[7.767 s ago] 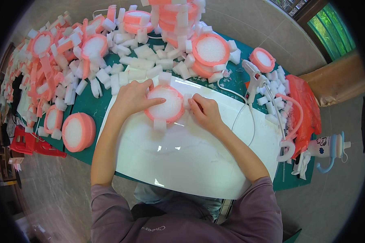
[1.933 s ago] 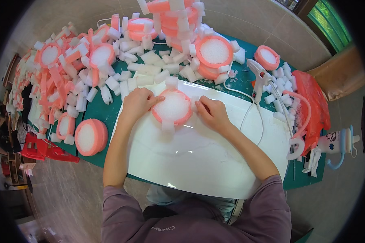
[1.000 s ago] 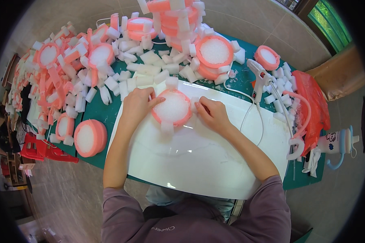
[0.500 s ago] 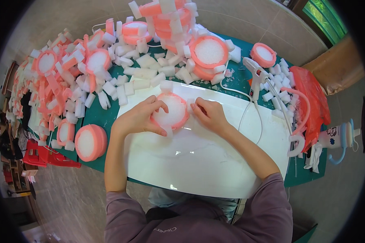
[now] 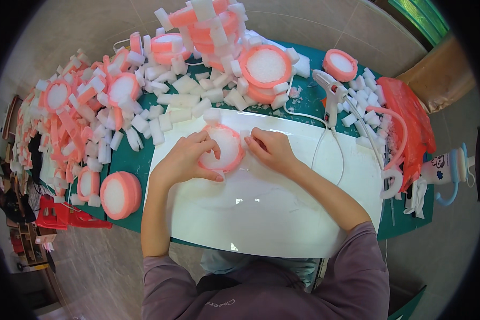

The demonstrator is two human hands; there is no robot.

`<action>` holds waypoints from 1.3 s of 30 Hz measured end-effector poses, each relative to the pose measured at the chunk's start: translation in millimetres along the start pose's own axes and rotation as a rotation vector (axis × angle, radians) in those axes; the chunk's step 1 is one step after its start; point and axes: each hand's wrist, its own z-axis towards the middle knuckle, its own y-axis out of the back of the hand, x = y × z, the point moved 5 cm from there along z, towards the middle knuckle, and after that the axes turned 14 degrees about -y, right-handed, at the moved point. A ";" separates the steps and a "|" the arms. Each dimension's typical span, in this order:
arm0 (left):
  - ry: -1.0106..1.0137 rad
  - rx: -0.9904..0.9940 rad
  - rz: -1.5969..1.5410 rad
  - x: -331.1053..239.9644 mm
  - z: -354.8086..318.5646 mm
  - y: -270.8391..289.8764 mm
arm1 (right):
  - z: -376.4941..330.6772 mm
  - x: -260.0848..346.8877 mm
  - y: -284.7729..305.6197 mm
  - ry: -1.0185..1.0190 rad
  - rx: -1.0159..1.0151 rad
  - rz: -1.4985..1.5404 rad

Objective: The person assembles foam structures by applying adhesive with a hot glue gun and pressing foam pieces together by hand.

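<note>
The left hand [image 5: 189, 160] lies curled over the left and lower rim of a foam disc [image 5: 222, 149], fingers bent around the pink edge, gripping it. The right hand [image 5: 269, 148] touches the disc's right rim; its fingertips pinch a small white block [image 5: 245, 138] against that rim. The disc is round, white in the centre with a pink band, and it rests on a white board [image 5: 261, 208] directly under both hands. A second white block [image 5: 212, 115] stands at the disc's far edge, just beyond the left hand's fingers.

The board lies on a green surface [image 5: 138, 160]. Beyond the hands, loose white blocks [image 5: 184, 98] are scattered on the surface, and behind them stands a stack of finished discs [image 5: 210, 24] with blocks on their rims. One large disc [image 5: 265, 66] leans beside the stack, beyond the right hand. To the left of the left hand a plain disc [image 5: 120, 194] lies near the surface's edge, with a heap of pink and white pieces [image 5: 69, 128] farther left.

To the right of the right hand a glue gun [image 5: 332, 93] stands upright, its cord [image 5: 325, 144] running across the board. A red bag [image 5: 408, 117] lies farther right; its contents cannot be made out.
</note>
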 end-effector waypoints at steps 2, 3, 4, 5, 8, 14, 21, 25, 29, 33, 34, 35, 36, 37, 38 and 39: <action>0.010 0.008 0.001 1.3 0.0 -1.1 | 0.2 -0.8 -0.8 0.000 0.002 0.004; 0.010 0.008 0.001 1.1 0.4 -1.1 | 0.1 -0.9 0.1 0.014 -0.019 -0.012; 0.017 0.014 -0.008 1.2 0.9 -1.5 | 0.0 -0.6 1.2 0.028 -0.040 -0.028; 0.024 0.020 -0.017 1.4 1.5 -1.9 | -0.1 -0.4 1.9 0.028 -0.040 -0.028; 0.039 0.014 -0.037 4.8 -2.0 -2.7 | 0.8 2.4 -1.3 0.048 -0.033 -0.050; 0.099 0.028 -0.067 6.9 -3.3 -4.2 | -1.2 6.6 1.6 0.106 -0.048 -0.050; 0.067 0.021 -0.130 4.7 -0.6 -4.7 | -2.8 5.0 0.9 0.034 -0.042 -0.028; 0.011 0.043 -0.063 4.8 0.4 -5.7 | -2.5 3.1 2.0 0.073 -0.090 -0.032; 0.008 0.055 -0.062 4.7 0.5 -5.7 | -0.7 -0.1 0.0 0.115 -0.093 -0.014; 0.007 0.058 -0.053 4.9 1.0 -5.7 | 0.9 -0.8 1.4 0.064 -0.055 0.064; -0.012 0.044 -0.053 5.0 0.8 -5.5 | 1.4 -1.9 0.9 0.019 -0.022 0.096; -0.032 0.030 -0.053 4.6 0.5 -5.1 | 1.5 -1.8 0.8 0.020 -0.021 0.096; -0.033 0.029 -0.054 4.4 0.7 -5.0 | 2.1 -3.1 1.0 0.000 -0.011 0.124; -0.023 0.037 -0.051 4.5 0.7 -5.3 | 2.7 -4.4 1.2 -0.020 0.000 0.151; -0.013 0.044 -0.048 4.7 0.8 -5.5 | 3.1 -5.2 1.3 -0.020 -0.001 0.150; -0.013 0.043 -0.049 4.4 1.0 -5.5 | 3.3 -6.3 0.7 -0.021 0.005 0.153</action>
